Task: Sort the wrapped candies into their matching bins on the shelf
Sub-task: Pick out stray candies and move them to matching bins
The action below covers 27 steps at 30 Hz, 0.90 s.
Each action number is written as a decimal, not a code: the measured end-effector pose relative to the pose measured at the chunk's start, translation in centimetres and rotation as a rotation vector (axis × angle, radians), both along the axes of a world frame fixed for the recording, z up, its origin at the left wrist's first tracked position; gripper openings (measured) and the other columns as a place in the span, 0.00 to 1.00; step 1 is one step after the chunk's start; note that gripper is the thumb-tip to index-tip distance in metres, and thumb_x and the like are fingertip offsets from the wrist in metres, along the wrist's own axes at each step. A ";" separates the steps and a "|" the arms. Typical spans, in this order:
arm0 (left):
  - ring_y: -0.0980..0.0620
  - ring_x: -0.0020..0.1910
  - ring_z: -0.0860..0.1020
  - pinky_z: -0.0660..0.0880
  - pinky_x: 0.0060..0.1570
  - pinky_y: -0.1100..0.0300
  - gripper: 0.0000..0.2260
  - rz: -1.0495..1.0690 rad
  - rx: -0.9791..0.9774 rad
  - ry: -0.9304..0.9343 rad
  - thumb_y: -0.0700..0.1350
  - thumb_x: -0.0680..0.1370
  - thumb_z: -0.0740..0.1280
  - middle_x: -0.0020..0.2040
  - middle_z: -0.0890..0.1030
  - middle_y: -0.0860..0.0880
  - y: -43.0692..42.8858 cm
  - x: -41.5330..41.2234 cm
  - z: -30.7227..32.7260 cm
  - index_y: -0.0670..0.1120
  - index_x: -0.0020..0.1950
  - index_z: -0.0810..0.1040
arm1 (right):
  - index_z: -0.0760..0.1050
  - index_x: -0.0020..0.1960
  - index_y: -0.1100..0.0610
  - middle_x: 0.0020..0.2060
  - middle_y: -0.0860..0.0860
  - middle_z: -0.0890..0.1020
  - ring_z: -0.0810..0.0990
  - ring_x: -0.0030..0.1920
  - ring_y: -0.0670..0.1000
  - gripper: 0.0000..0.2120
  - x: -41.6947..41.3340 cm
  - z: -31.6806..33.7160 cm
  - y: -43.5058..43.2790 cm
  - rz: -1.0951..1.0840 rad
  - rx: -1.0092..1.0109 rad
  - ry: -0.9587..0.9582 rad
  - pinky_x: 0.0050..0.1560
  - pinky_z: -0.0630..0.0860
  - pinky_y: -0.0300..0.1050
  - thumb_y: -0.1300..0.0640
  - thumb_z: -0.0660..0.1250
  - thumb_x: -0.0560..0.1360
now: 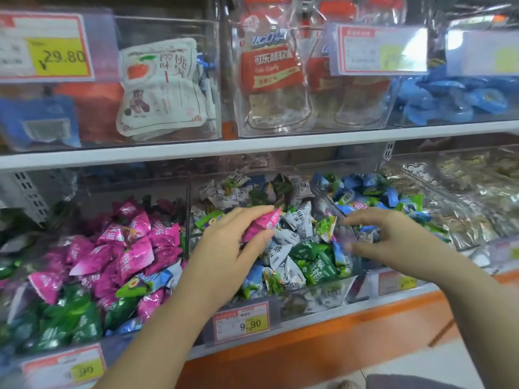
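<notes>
My left hand (pixel 224 242) holds a pink wrapped candy (pixel 262 224) between thumb and fingers, over the middle clear bin (pixel 317 297) of mixed white, green and blue candies. The left bin (pixel 118 336) is mostly pink candies (pixel 134 248) with green ones (pixel 73 318) at its front. My right hand (pixel 393 237) reaches into the gap between the middle bin and the blue-candy bin (pixel 373 192). Its fingertips are blurred among the wrappers, so I cannot tell if they pinch one.
The upper shelf (pixel 252 147) carries clear bins of white pouches (pixel 163 85), red cola-candy bags (pixel 272 71) and blue candies (pixel 455 99). Price tags (pixel 241 321) hang on the bin fronts. A bin of clear-wrapped sweets (pixel 460 197) stands at the right.
</notes>
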<state>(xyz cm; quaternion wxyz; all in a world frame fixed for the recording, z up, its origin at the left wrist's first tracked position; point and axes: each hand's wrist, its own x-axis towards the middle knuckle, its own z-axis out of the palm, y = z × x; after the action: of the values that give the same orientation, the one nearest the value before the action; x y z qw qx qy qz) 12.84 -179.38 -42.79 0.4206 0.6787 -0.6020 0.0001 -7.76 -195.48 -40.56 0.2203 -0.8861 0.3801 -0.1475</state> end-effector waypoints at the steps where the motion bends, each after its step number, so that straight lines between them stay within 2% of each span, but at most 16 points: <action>1: 0.80 0.54 0.65 0.59 0.54 0.83 0.19 0.000 0.000 -0.001 0.58 0.76 0.58 0.55 0.68 0.73 0.0 0.0 0.0 0.58 0.67 0.72 | 0.75 0.62 0.47 0.67 0.47 0.71 0.69 0.66 0.48 0.21 0.1 -0.4 0.0 0.033 -0.009 0.077 0.63 0.67 0.45 0.49 0.72 0.70; 3: 0.81 0.54 0.64 0.59 0.54 0.83 0.20 0.004 0.000 -0.001 0.59 0.76 0.57 0.55 0.66 0.75 0.1 -0.1 0.0 0.59 0.66 0.71 | 0.70 0.69 0.47 0.72 0.51 0.64 0.61 0.72 0.53 0.26 0.8 -1.0 0.1 0.056 -0.038 0.189 0.69 0.62 0.51 0.46 0.70 0.72; 6: 0.81 0.44 0.68 0.64 0.51 0.80 0.15 0.016 0.008 0.006 0.57 0.76 0.59 0.54 0.66 0.75 0.3 -0.4 0.1 0.65 0.63 0.68 | 0.60 0.72 0.39 0.75 0.53 0.56 0.52 0.74 0.54 0.30 2.1 -1.7 0.0 0.058 -0.096 0.259 0.72 0.56 0.56 0.44 0.67 0.74; 7: 0.81 0.45 0.68 0.64 0.51 0.80 0.13 0.020 0.011 0.003 0.58 0.77 0.59 0.54 0.66 0.75 0.2 -0.4 0.1 0.67 0.61 0.66 | 0.58 0.72 0.37 0.76 0.52 0.53 0.48 0.75 0.54 0.30 2.3 -1.8 0.0 0.061 -0.115 0.268 0.73 0.52 0.59 0.44 0.67 0.74; 9: 0.81 0.52 0.66 0.62 0.53 0.81 0.11 0.026 0.011 -0.006 0.60 0.77 0.58 0.55 0.66 0.76 0.2 -0.3 0.1 0.70 0.60 0.64 | 0.56 0.72 0.33 0.77 0.49 0.44 0.41 0.76 0.53 0.30 2.9 -1.9 0.0 0.072 -0.133 0.264 0.73 0.45 0.63 0.44 0.66 0.75; 12: 0.79 0.47 0.68 0.63 0.51 0.80 0.14 0.033 0.017 -0.002 0.61 0.74 0.57 0.55 0.67 0.75 0.2 -0.3 0.2 0.67 0.60 0.65 | 0.55 0.71 0.31 0.76 0.46 0.40 0.37 0.76 0.52 0.30 3.5 -2.1 -0.3 0.111 -0.161 0.260 0.72 0.40 0.65 0.45 0.66 0.75; 15: 0.79 0.52 0.67 0.61 0.52 0.82 0.16 0.034 0.014 0.004 0.63 0.72 0.55 0.55 0.67 0.76 0.3 -0.2 0.2 0.68 0.60 0.65 | 0.54 0.71 0.31 0.77 0.44 0.46 0.38 0.76 0.52 0.30 3.9 -2.2 -0.7 0.142 -0.182 0.270 0.71 0.38 0.67 0.45 0.65 0.76; 18: 0.78 0.53 0.67 0.62 0.52 0.81 0.17 0.045 0.018 0.007 0.63 0.72 0.55 0.55 0.67 0.75 0.3 0.1 0.0 0.68 0.60 0.65 | 0.54 0.71 0.31 0.75 0.41 0.57 0.41 0.76 0.50 0.29 3.6 -2.0 -0.7 0.181 -0.184 0.268 0.71 0.36 0.67 0.43 0.65 0.75; 20: 0.77 0.54 0.68 0.63 0.52 0.80 0.17 0.049 0.014 0.001 0.63 0.72 0.55 0.56 0.67 0.75 0.4 0.2 0.0 0.68 0.61 0.66 | 0.58 0.69 0.32 0.71 0.40 0.65 0.45 0.76 0.48 0.27 3.2 -1.2 -0.7 0.192 -0.116 0.181 0.72 0.37 0.65 0.41 0.64 0.74; 22: 0.78 0.55 0.66 0.63 0.53 0.80 0.18 0.050 0.006 0.003 0.63 0.72 0.55 0.56 0.67 0.75 0.4 0.3 0.0 0.66 0.62 0.67 | 0.65 0.68 0.35 0.67 0.41 0.71 0.49 0.75 0.47 0.21 2.7 -0.2 -1.1 0.145 -0.120 0.085 0.73 0.39 0.63 0.43 0.63 0.76; 24: 0.80 0.56 0.64 0.61 0.54 0.81 0.19 0.051 0.001 0.012 0.62 0.72 0.56 0.56 0.67 0.74 0.4 0.4 0.0 0.65 0.63 0.68 | 0.70 0.66 0.39 0.65 0.42 0.73 0.53 0.75 0.48 0.17 2.7 0.7 -2.0 0.108 -0.223 0.144 0.74 0.44 0.60 0.51 0.62 0.79; 27: 0.81 0.55 0.64 0.59 0.52 0.84 0.20 0.059 0.003 0.013 0.60 0.74 0.58 0.56 0.68 0.74 0.2 0.7 0.1 0.62 0.65 0.71 | 0.75 0.62 0.45 0.61 0.47 0.77 0.58 0.72 0.52 0.14 3.7 1.3 -3.1 0.191 -0.290 0.395 0.73 0.51 0.59 0.54 0.63 0.77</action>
<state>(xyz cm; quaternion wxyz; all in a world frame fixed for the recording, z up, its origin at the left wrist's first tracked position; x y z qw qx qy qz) 13.53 -179.14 -42.67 0.4235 0.6967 -0.5790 0.0070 -4.11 -198.58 -39.26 0.0255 -0.9519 0.3052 -0.0032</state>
